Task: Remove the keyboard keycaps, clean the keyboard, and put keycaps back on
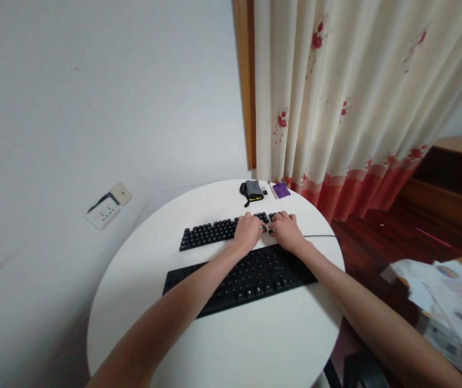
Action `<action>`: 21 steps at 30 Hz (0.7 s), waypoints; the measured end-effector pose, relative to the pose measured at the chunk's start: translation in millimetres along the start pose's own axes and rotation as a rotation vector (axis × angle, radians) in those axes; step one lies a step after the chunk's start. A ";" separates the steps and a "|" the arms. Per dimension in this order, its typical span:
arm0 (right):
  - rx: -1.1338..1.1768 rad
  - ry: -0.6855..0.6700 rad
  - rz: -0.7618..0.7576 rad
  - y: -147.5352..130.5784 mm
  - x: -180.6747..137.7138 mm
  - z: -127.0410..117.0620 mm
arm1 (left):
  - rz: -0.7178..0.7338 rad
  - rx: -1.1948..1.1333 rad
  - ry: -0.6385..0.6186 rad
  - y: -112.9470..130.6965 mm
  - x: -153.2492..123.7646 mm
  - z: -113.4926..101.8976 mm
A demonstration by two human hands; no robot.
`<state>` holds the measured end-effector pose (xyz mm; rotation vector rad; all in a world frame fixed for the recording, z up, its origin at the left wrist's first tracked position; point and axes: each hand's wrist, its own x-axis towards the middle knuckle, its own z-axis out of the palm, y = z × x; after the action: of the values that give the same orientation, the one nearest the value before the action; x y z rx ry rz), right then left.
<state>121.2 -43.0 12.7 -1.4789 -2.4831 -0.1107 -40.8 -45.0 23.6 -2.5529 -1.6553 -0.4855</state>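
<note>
My left hand (249, 233) is curled at the right part of a row block of black keycaps (210, 233) set out on the white round table. A small black keycap (263, 228) shows at its thumb and fingertips. Just to the right, my right hand (285, 230) is bent over, its fingers at another black keycap (271, 232). More keycaps (262, 216) lie beyond the hands, partly hidden by them. Nearer me, under my forearms, is a black keyboard (250, 275); many of its key places look bare, with some keys along its front edge.
A grey and black pouch (253, 190), small black-and-white items (265, 192) and a purple cloth (281, 189) lie at the table's (231, 350) far edge. A cable (319, 235) runs off right. Wall and curtain (315, 108) stand behind; papers (449, 291) lie at right.
</note>
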 end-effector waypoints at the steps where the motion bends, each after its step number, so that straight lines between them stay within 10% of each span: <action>1: 0.000 0.001 -0.004 -0.3 0.7 1.4 | 0.002 -0.001 -0.005 1.2 1.2 3.1; 10: 0.112 0.044 -0.018 5.7 -15.4 -8.2 | -0.022 -0.031 -0.014 6.9 -2.0 4.1; 21: 0.776 0.323 0.046 0.3 -125.9 1.6 | 0.041 -0.498 0.030 53.4 -89.9 -1.3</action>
<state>178.3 -150.2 -20.4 -1.0661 -1.8910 0.5205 -26.6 -146.9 4.8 -2.8788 -1.6328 -1.0440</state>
